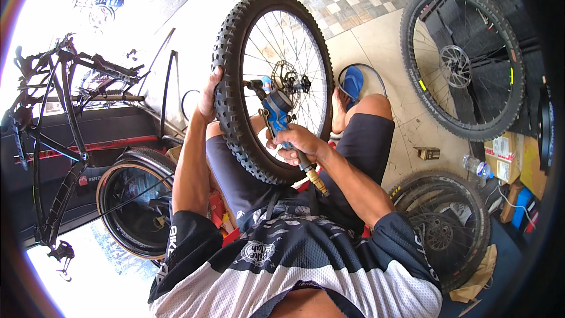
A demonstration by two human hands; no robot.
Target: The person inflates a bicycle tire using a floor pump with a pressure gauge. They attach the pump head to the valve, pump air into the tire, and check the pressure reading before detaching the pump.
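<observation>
A bicycle wheel with a knobby black tyre [231, 41] stands upright between my legs. My left hand [210, 95] is wrapped round the left side of its tread. My right hand [299, 141] grips a blue tyre inflator gun [275, 116] with a round gauge on top. From the gun's head a dark nozzle [253, 86] reaches to the rim's inner side; whether it sits on the valve I cannot tell. A brass coupling [316, 181] hangs from the handle's lower end. Behind the gun show the spokes and a disc brake rotor [284, 76].
On the left stands a black bike frame [72, 106], with a tan-edged tyre [106, 218] below. A second wheel [410, 70] leans at the right; more wheels [479, 241] lie nearer. A plastic bottle [478, 166], a small box [427, 153] and a blue slipper [353, 82] are on the floor.
</observation>
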